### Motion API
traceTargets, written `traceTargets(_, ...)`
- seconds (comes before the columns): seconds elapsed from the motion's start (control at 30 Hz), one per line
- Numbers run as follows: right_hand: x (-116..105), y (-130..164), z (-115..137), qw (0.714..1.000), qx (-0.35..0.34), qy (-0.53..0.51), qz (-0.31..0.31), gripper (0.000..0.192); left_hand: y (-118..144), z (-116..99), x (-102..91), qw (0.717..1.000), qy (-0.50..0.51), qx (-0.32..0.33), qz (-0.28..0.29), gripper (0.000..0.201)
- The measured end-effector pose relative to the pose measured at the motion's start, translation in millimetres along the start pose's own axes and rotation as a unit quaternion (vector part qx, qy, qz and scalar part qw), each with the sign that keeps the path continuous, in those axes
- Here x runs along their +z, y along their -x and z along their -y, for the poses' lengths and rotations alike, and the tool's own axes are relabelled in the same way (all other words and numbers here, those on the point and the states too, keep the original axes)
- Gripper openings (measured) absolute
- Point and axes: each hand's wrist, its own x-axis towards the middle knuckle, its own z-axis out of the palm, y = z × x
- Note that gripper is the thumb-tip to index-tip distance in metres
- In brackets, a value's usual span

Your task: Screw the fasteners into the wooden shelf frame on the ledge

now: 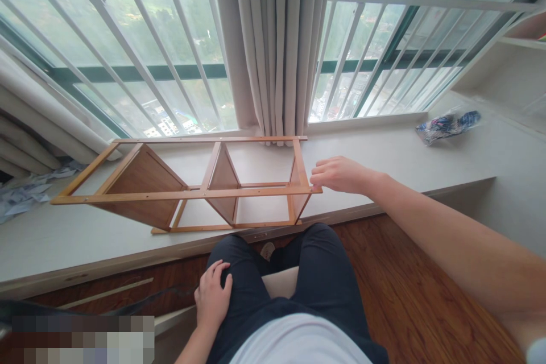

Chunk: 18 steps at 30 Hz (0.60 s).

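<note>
A wooden shelf frame (pixel 251 192) lies on its side along the white window ledge, its rails joined by several flat brown shelf panels (pixel 143 182). My right hand (pixel 336 173) is at the frame's right end, fingertips curled together at the corner of the near upper rail. Whatever is pinched there, if anything, is too small or hidden to name. Dark screw holes or screw heads dot the rails. My left hand (pixel 214 290) rests on my left thigh with its fingers spread loosely, holding nothing.
The white ledge (pixel 375 151) runs below railed windows, with a grey curtain (pixel 277 51) behind the frame. A clear plastic bag with blue patterned contents (pixel 447 125) lies at the right. Crumpled white paper or wrapping (pixel 25 199) is at the far left. Below is wooden floor (pixel 396 273).
</note>
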Motion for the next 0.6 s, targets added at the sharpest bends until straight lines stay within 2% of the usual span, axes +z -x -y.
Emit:
traceTargets(0.13,-0.8,1.2,-0.7,1.000,0.012,0.005,-0.016,0.028,1.0,-2.4,-2.4,1.000,0.000,-0.005,0.006,0.039)
traceTargets(0.27,-3.5,-1.2,7.3,0.999,0.051,0.011,-0.003,0.042,0.7,-3.6,-2.7,1.000,0.001,-0.003,0.006,0.039)
traceTargets(0.6,-1.2,-3.6,33.2,0.974,0.219,0.045,0.046,0.050,1.0,-3.2,-2.7,1.000,-0.004,-0.003,0.007,0.039)
